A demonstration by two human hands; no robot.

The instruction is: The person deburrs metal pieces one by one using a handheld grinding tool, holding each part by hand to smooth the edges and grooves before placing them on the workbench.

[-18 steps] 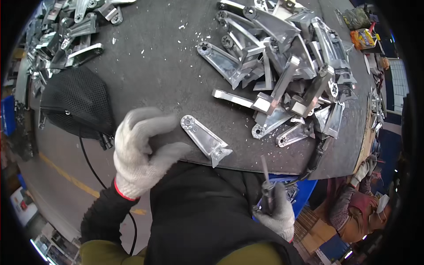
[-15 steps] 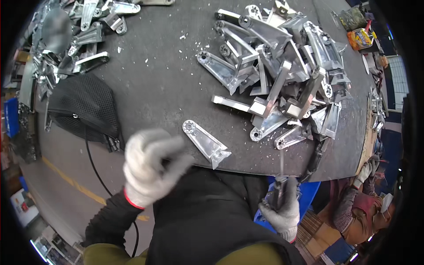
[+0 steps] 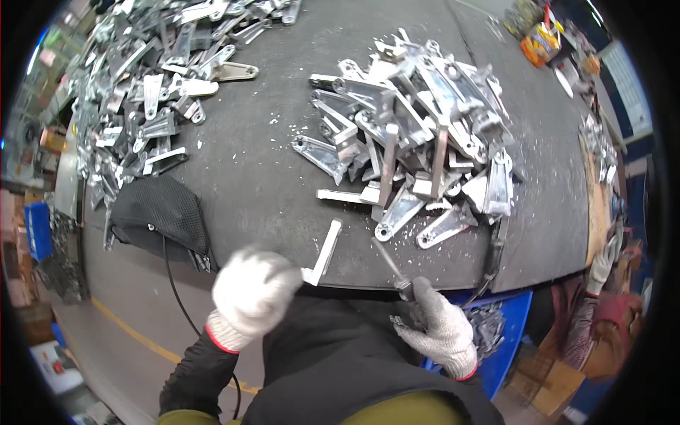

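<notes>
Background clutter, both sides.
Black mesh-covered item (image 3: 159,212) at left side of dark tabletop (image 3: 244,166), black cable (image 3: 171,280) hanging down from it. Yellow floor line (image 3: 134,337) lower left, blue bin (image 3: 37,230) far left. Orange-yellow packet (image 3: 541,45) upper right; co-worker (image 3: 582,327) and cardboard box (image 3: 556,387) lower right.

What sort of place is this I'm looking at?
Probably a metalworking shop or factory floor: many similar metal parts lie heaped on a dark bench, and a blue bin beside it holds more metal pieces.
</notes>
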